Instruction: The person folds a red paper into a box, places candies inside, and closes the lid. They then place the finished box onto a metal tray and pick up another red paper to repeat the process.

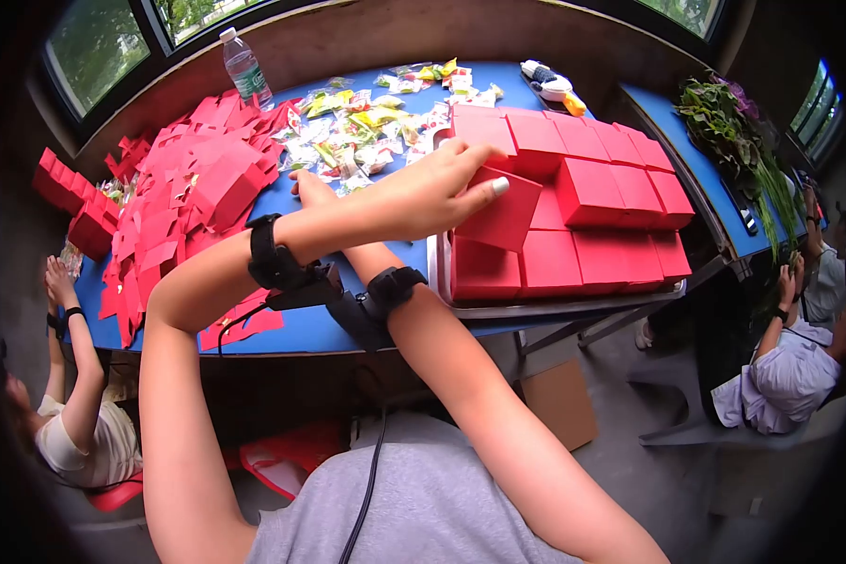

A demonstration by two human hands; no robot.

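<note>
My left hand (432, 193) reaches across to the right over my right arm, its thumb and fingers pinching a red box (498, 209) at the near left of the stacked boxes. Other closed red boxes (592, 193) stand in layers in a tray (573, 308). Behind my left forearm is my right hand (312, 188), partly hidden, its visible fingers apart near small wrapped packets (357, 132). No object shows in it. Left of it lies a big heap of folded red card pieces (183, 183).
A bottle (243, 68) stands at the back of the blue table (277, 197). A white and orange object (552, 86) lies behind the boxes. Seated people are at far left (85, 414) and far right (785, 371), the latter beside green plants (724, 117).
</note>
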